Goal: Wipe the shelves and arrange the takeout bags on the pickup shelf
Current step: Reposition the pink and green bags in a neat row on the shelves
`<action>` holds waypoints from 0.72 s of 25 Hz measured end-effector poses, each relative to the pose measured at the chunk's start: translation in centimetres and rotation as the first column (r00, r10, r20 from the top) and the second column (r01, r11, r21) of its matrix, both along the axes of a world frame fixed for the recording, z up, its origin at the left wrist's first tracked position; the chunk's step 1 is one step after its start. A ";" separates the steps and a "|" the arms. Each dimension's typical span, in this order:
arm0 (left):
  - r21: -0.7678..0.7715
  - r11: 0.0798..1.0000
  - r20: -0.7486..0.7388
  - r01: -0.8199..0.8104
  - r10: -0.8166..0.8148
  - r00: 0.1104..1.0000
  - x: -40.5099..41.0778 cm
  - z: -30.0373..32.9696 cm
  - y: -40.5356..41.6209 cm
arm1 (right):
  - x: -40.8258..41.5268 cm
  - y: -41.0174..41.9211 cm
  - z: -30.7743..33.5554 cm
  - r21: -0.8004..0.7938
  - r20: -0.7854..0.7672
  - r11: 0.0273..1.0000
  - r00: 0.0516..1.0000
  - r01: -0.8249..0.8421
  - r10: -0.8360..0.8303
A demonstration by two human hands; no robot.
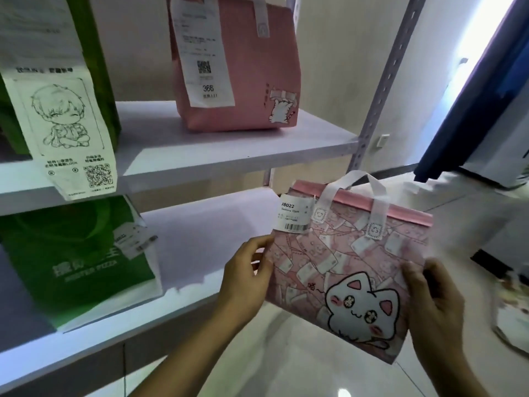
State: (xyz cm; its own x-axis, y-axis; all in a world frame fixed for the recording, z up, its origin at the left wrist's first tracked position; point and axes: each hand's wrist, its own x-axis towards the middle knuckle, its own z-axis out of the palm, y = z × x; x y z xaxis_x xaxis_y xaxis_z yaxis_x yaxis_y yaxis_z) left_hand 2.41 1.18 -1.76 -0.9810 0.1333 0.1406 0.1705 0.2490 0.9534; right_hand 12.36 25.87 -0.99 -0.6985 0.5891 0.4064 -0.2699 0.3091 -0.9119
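Pink cat bag [343, 270] gripped between both hands

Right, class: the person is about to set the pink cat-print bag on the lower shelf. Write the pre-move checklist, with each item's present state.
1. Both hands hold the pink cat-print takeout bag: left hand at its left edge, right hand at its right edge. Ok.
2. Bag upright, handles on top. Ok.
3. Bare space on the white lower shelf right of the green pizza bag. Ok.
4. White label tag facing outward. Ok.
5. Shelf wiped clean. Cannot tell.
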 end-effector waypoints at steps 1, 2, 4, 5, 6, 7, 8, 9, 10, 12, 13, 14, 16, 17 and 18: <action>0.020 0.999 0.029 -0.032 0.032 0.999 0.1 -1.0 -0.5 | -0.5 -0.4 -1.2 0.014 0.021 1.000 1.000 0.002 -0.002; 0.042 0.997 0.052 -0.070 0.068 0.996 0.1 -2.1 -1.0 | -1.0 -0.8 -2.5 0.023 0.042 1.000 0.999 0.001 -0.002; 0.037 0.991 0.039 -0.130 0.129 0.991 0.1 -4.3 -2.0 | -2.5 -1.6 -4.5 0.051 0.091 0.999 0.996 -0.007 0.003; 0.009 0.988 0.010 -0.152 0.152 0.988 0.0 -5.0 -2.5 | -3.3 -1.9 -5.3 0.073 0.116 0.997 0.993 -0.011 0.002; -0.013 0.984 -0.021 -0.177 0.176 0.984 -0.2 -5.7 -3.0 | -4.3 -2.1 -6.1 0.096 0.143 0.995 0.990 -0.021 0.007; -0.025 0.978 -0.050 -0.209 0.208 0.977 -0.5 -6.3 -3.5 | -5.3 -2.3 -6.7 0.116 0.177 0.993 0.984 -0.037 0.016; -0.033 0.969 -0.084 -0.247 0.243 0.966 -1.0 -6.8 -3.9 | -6.4 -2.5 -7.1 0.151 0.207 0.987 0.978 -0.056 0.024; -0.043 0.955 -0.121 -0.292 0.285 0.951 -1.6 -7.4 -4.5 | -7.7 -2.8 -7.4 0.199 0.229 0.977 0.973 -0.077 0.030; -0.056 0.940 -0.155 -0.336 0.324 0.933 -2.3 -7.9 -5.0 | -9.0 -3.0 -7.6 0.248 0.250 0.963 0.968 -0.100 0.037; -0.075 0.917 -0.192 -0.393 0.373 0.908 -3.8 -9.3 -6.2 | -11.7 -3.5 -8.1 0.311 0.314 0.938 0.948 -0.152 0.050; -0.079 0.908 -0.191 -0.412 0.392 0.900 -4.5 -10.0 -6.7 | -13.0 -3.9 -8.4 0.313 0.352 0.931 0.933 -0.186 0.068; -0.088 0.894 -0.187 -0.439 0.418 0.889 -5.1 -10.7 -7.2 | -14.3 -4.3 -8.8 0.298 0.386 0.927 0.917 -0.227 0.100; -0.100 0.862 -0.186 -0.497 0.474 0.861 -6.2 -12.0 -7.8 | -16.7 -5.2 -9.5 0.250 0.424 0.927 0.892 -0.280 0.155; -0.101 0.848 -0.190 -0.521 0.498 0.846 -6.6 -12.6 -8.0 | -17.7 -5.6 -9.9 0.221 0.429 0.932 0.887 -0.286 0.171; -0.099 0.836 -0.195 -0.539 0.515 0.835 -6.8 -13.0 -8.0 | -18.6 -5.9 -10.2 0.190 0.427 0.940 0.886 -0.284 0.182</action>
State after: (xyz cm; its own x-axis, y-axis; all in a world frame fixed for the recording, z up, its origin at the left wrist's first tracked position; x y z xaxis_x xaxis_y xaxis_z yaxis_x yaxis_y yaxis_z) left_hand -4.41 -6.86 -14.80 -0.8748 -0.3674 0.3157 0.1150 0.4756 0.8721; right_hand -6.23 19.97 -11.23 -0.9352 0.3089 0.1731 0.0071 0.5052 -0.8630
